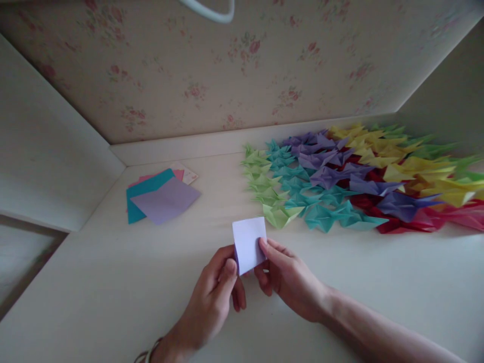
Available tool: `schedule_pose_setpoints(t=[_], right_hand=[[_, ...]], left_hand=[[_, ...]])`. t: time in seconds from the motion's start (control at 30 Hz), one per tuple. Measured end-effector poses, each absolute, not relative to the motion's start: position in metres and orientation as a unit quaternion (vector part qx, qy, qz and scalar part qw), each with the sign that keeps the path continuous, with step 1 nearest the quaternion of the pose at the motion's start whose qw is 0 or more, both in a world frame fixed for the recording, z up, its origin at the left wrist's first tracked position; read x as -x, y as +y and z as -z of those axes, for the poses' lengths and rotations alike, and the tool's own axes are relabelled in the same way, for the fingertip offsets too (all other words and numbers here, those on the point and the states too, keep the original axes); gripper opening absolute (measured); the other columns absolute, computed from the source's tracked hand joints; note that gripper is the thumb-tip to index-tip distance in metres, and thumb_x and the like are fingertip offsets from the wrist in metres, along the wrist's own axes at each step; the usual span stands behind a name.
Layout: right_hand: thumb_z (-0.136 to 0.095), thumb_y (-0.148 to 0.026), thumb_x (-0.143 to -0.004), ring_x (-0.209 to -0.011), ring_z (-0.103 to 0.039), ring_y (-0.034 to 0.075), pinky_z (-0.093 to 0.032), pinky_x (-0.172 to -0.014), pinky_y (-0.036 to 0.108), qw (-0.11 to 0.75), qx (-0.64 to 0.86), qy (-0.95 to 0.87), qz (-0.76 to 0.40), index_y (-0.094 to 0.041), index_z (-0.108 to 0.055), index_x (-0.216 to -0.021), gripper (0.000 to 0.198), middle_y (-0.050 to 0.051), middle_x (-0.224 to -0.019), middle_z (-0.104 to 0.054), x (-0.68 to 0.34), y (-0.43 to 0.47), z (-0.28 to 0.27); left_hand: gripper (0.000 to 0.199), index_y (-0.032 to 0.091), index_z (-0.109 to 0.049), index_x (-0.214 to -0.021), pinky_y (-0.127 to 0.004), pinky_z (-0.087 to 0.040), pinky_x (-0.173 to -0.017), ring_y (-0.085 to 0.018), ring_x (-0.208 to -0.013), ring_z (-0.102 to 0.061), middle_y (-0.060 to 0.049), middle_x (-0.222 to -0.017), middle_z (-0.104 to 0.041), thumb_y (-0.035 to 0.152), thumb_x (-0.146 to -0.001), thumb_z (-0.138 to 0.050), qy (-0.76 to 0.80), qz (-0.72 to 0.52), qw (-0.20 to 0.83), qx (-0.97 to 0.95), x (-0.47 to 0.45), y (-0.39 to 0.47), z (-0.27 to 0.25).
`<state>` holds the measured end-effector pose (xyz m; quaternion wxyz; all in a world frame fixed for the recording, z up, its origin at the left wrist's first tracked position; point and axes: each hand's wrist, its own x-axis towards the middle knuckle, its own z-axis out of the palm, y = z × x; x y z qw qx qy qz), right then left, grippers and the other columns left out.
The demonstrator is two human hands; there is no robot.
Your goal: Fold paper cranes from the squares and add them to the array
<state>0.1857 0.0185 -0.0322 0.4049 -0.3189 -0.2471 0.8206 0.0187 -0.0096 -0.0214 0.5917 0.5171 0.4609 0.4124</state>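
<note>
A small folded square of origami paper (248,244), pale lavender on its face with a purple edge on the left, is held up above the white desk. My left hand (217,287) pinches its lower left side, thumb near the edge and fingers partly hidden behind. On the right edge, my right hand (285,272) grips the paper with the thumb on its face and the other fingers curled behind. Left of my hands lie loose paper sheets: a purple sheet (168,199) on top of a teal sheet (136,204), with pink paper beneath.
Rows of folded paper cranes fill the desk's right side: light green (278,214), teal (323,214), purple (327,176), yellow (378,146) and red (412,222). A flowered wall (212,65) stands behind, and a white panel (49,136) borders the left. A white cable (215,15) hangs at the top.
</note>
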Motion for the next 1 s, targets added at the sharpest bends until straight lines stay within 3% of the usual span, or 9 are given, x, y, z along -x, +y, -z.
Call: schedule_pose_setpoints(t=[0.1, 0.27, 0.53, 0.73, 0.87, 1.0], right_hand=[[-0.068, -0.042, -0.091, -0.042, -0.035, 0.004, -0.025, -0.041, 0.016, 0.410, 0.308, -0.244, -0.823, -0.017, -0.054, -0.080, 0.030, -0.007, -0.053, -0.051, -0.187, 0.020, 0.031], [-0.063, -0.050, -0.092, -0.042, -0.030, 0.005, -0.022, -0.041, 0.018, 0.389, 0.255, -0.217, -0.858, -0.016, -0.056, -0.080, 0.036, -0.006, -0.052, -0.051, -0.186, 0.018, 0.031], [-0.077, -0.042, -0.083, -0.042, -0.046, 0.002, -0.031, -0.042, 0.014, 0.390, 0.197, -0.240, -0.867, -0.012, -0.067, -0.086, 0.031, 0.004, -0.072, -0.069, -0.188, 0.020, 0.030], [-0.081, -0.032, -0.080, -0.047, -0.055, 0.004, -0.041, -0.048, 0.013, 0.400, 0.206, -0.232, -0.862, -0.013, -0.071, -0.092, 0.025, 0.002, -0.072, -0.070, -0.187, 0.020, 0.031], [-0.071, -0.043, -0.088, -0.058, -0.061, 0.011, -0.050, -0.062, 0.024, 0.406, 0.228, -0.289, -0.836, -0.014, -0.068, -0.087, 0.029, 0.000, -0.063, -0.063, -0.182, 0.017, 0.030], [-0.063, -0.051, -0.091, -0.070, -0.057, 0.013, -0.048, -0.065, 0.025, 0.362, 0.291, -0.470, -0.751, -0.015, -0.069, -0.083, 0.037, 0.003, -0.079, -0.060, -0.182, 0.013, 0.024]], left_hand=[[0.029, 0.020, -0.060, -0.107, -0.019, -0.046, -0.044, -0.007, -0.046, -0.060, 0.001, -0.083, -0.059, 0.044, -0.101, -0.043, 0.489, -0.413, 0.576, -0.508, -0.019, -0.008, 0.021], [0.032, 0.020, -0.061, -0.108, -0.017, -0.044, -0.037, -0.007, -0.040, -0.060, 0.002, -0.079, -0.061, 0.048, -0.098, -0.048, 0.451, -0.442, 0.621, -0.464, -0.016, -0.006, 0.021], [0.034, 0.018, -0.067, -0.096, -0.013, -0.043, -0.035, -0.007, -0.036, -0.061, 0.000, -0.068, -0.068, 0.051, -0.091, -0.061, 0.402, -0.478, 0.644, -0.442, -0.015, -0.007, 0.024], [0.026, 0.017, -0.067, -0.096, -0.017, -0.046, -0.040, -0.008, -0.041, -0.059, -0.002, -0.068, -0.070, 0.042, -0.087, -0.070, 0.431, -0.478, 0.625, -0.441, -0.018, -0.008, 0.022], [0.034, 0.019, -0.064, -0.107, -0.019, -0.049, -0.047, -0.012, -0.050, -0.061, 0.000, -0.064, -0.069, 0.035, -0.080, -0.078, 0.450, -0.488, 0.625, -0.410, -0.021, -0.007, 0.013], [0.034, 0.019, -0.070, -0.103, -0.024, -0.052, -0.051, -0.018, -0.059, -0.067, -0.003, -0.075, -0.075, 0.029, -0.073, -0.082, 0.456, -0.447, 0.641, -0.427, -0.020, -0.002, 0.006]])
